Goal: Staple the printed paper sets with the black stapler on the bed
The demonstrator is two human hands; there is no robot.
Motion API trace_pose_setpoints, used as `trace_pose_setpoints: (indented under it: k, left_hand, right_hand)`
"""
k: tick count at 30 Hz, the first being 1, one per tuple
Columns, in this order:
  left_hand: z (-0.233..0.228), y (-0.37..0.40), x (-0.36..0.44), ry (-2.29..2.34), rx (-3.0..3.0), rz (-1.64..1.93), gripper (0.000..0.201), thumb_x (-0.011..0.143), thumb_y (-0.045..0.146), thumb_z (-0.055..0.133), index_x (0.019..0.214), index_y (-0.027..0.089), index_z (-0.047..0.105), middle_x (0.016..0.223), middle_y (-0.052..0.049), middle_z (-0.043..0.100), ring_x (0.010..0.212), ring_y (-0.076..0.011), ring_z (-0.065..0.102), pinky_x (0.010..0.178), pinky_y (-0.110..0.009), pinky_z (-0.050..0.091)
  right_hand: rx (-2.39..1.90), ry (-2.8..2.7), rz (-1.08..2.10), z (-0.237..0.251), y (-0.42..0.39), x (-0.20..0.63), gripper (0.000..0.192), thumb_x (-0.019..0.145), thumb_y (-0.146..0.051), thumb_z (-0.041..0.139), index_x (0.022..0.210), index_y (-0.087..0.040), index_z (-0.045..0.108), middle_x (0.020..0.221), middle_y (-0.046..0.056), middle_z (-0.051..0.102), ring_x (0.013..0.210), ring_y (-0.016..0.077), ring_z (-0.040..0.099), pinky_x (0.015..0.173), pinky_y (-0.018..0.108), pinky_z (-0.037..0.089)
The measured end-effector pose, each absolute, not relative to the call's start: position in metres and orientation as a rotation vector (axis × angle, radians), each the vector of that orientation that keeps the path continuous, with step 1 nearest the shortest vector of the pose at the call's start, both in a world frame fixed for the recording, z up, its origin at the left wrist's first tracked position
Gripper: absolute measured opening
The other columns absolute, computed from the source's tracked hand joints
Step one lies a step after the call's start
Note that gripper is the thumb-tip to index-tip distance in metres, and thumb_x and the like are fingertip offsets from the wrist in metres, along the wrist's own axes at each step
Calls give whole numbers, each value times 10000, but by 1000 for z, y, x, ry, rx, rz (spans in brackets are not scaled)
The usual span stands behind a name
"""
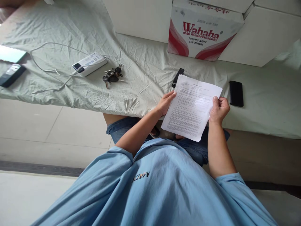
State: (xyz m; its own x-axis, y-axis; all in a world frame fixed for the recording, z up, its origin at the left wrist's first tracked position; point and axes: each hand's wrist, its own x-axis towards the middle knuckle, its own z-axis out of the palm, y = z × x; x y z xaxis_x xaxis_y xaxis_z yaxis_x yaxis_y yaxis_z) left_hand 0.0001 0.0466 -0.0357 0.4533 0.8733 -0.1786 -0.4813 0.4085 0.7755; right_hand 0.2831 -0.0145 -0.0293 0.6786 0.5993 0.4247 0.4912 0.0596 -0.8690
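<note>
You hold a printed sheet (191, 108) above the near edge of the bed (145, 69), one hand on each side, so it stays flat and its text faces you. Your left hand (166, 103) pinches its left edge with thumb on top; your right hand (219, 109) pinches the right edge the same way. Beside your right hand a black phone (236, 93) lies on the bed. The Wahaha carton (203, 29) stands at the far edge, closed; I cannot tell what is inside.

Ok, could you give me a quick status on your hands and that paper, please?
Left hand and right hand grip printed sheet by its side edges. Sheet held above lap. Black phone on the bedsheet beside it, apart.
</note>
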Motion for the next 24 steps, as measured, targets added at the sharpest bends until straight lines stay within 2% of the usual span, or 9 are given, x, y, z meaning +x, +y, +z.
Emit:
trace_pose_setpoints:
  k: [7, 16, 21, 24]
  left_hand:
    - [-38, 48, 0, 605, 746, 922, 605, 810, 680, 1073, 1131, 199, 894, 1127, -134, 935, 1217, -395, 893, 1166, -573, 693]
    - [-39, 47, -1, 617, 729, 924, 550, 876, 663, 1039, 1160, 212, 902, 1123, -124, 937, 1242, -381, 890, 1173, -554, 697]
    - [-37, 47, -1, 620, 709, 921, 476, 893, 612, 1040, 1121, 217, 904, 1101, -117, 933, 1283, -383, 881, 1191, -551, 689]
    - [-38, 47, 0, 628, 690, 926, 456, 889, 584, 1050, 1122, 219, 904, 1099, -114, 932, 1279, -381, 880, 1193, -553, 687]
  right_hand:
    - [-1596, -919, 95, -29, -13, 281, 666, 900, -921, 742, 854, -265, 636, 729, -37, 495, 687, 160, 434, 662, 343, 451]
    - [-1574, -934, 123, -32, -14, 281, 656, 912, -905, 758, 864, -262, 638, 735, -39, 510, 682, 157, 448, 673, 347, 445]
    - [-1586, -934, 132, -36, -14, 281, 625, 944, -876, 755, 885, -264, 643, 741, -42, 526, 693, 164, 489, 708, 352, 510]
    - [-1586, -929, 137, -41, -14, 285, 628, 926, -881, 778, 941, -261, 679, 810, -16, 635, 752, 186, 579, 811, 391, 603]
